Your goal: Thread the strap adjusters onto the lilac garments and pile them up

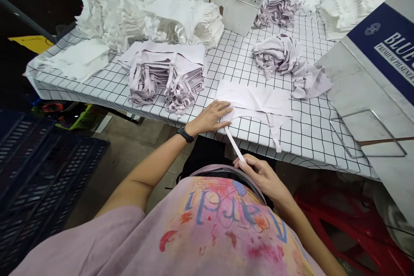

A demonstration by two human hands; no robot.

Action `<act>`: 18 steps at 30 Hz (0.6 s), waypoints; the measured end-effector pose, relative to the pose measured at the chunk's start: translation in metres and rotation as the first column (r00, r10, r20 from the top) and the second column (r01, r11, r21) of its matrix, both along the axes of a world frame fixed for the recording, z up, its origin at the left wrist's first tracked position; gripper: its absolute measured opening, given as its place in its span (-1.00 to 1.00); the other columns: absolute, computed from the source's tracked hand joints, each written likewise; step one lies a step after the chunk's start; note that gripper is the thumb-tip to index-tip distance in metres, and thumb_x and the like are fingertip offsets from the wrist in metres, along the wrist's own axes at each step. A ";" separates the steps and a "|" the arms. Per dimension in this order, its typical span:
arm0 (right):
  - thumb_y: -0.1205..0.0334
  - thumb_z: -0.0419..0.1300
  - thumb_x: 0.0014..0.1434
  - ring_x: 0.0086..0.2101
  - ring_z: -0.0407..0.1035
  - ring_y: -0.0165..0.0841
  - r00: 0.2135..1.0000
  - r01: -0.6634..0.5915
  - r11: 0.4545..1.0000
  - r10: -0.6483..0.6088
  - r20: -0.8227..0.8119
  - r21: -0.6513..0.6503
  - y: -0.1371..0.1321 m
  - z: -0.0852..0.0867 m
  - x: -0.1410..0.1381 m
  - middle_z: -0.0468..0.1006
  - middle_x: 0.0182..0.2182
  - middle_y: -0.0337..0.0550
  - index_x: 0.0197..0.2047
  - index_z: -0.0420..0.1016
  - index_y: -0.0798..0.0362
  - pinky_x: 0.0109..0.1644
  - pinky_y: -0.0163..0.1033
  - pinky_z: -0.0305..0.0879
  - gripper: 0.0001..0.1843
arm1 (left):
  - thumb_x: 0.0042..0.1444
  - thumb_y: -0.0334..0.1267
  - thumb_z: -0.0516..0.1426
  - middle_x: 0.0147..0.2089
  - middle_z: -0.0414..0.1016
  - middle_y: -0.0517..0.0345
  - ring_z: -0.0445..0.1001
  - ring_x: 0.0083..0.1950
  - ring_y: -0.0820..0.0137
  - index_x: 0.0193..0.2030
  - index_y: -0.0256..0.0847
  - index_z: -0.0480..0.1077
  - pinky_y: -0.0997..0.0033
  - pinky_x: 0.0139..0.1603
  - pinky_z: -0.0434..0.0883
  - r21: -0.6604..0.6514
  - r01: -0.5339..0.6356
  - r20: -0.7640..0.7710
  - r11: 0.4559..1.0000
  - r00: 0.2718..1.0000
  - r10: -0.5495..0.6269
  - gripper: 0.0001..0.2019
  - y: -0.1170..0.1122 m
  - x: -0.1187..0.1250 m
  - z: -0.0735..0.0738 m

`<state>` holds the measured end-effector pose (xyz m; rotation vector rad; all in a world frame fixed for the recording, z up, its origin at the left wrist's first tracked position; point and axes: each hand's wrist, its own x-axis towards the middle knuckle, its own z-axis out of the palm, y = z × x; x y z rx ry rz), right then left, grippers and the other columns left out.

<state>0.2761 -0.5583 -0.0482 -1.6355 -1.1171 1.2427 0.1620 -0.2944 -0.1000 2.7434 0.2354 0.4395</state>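
Note:
A pale lilac strappy top [258, 97] lies spread at the table's front edge. My left hand [213, 116] rests on its left end, fingers stretched out and thumb apart, pressing the fabric. From under that thumb a narrow strap [236, 144] runs taut toward my body. Its lower end is pinched in my right hand [255, 170], held below the table edge near my waist. The top's other strap [274, 131] hangs loosely to the right. Just left of the top sits a neat stack of lilac tops [168, 69], their looped straps dangling toward me.
White garment piles [184, 13] fill the back left. Crumpled lilac garments [280, 54] lie behind the top. Cardboard boxes stand at the back [233, 4] and right [381, 51], the right one near a wire frame [371, 155]. Below are dark blue crates [42, 172] and a red stool [349, 224].

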 end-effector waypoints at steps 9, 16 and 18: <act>-0.15 0.21 0.33 -0.39 0.54 -0.32 0.972 0.131 0.964 -0.171 -0.160 -0.232 -0.032 0.027 0.010 0.67 -0.30 -0.08 0.20 0.53 0.03 -0.22 -0.21 0.43 -0.46 | 0.38 0.07 0.09 0.43 0.28 -0.19 0.24 0.46 0.06 0.36 -0.26 0.33 -0.11 0.55 0.08 -0.013 0.004 0.000 1.000 1.000 -0.004 -0.44 0.002 0.000 -0.003; -0.02 0.35 0.23 -0.43 0.60 -0.27 0.862 0.307 0.938 -0.345 -0.372 -0.160 -0.038 0.041 0.016 0.71 -0.34 -0.04 -0.17 0.69 -0.01 -0.29 -0.20 0.53 -0.73 | 0.38 0.07 0.08 0.46 0.25 -0.16 0.21 0.49 0.09 0.39 -0.19 0.29 -0.14 0.57 0.04 -0.047 0.006 -0.024 0.999 1.000 -0.007 -0.44 0.002 0.000 0.000; -0.02 0.35 0.21 -0.35 0.64 -0.17 0.822 0.395 0.914 -0.396 -0.408 -0.091 -0.034 0.043 0.020 0.72 -0.29 -0.02 -0.13 0.71 -0.05 -0.24 -0.11 0.58 -0.73 | 0.38 0.07 0.08 0.46 0.24 -0.15 0.20 0.49 0.10 0.39 -0.19 0.28 -0.13 0.57 0.04 -0.051 0.007 -0.030 0.999 1.000 -0.009 -0.44 0.002 -0.001 0.000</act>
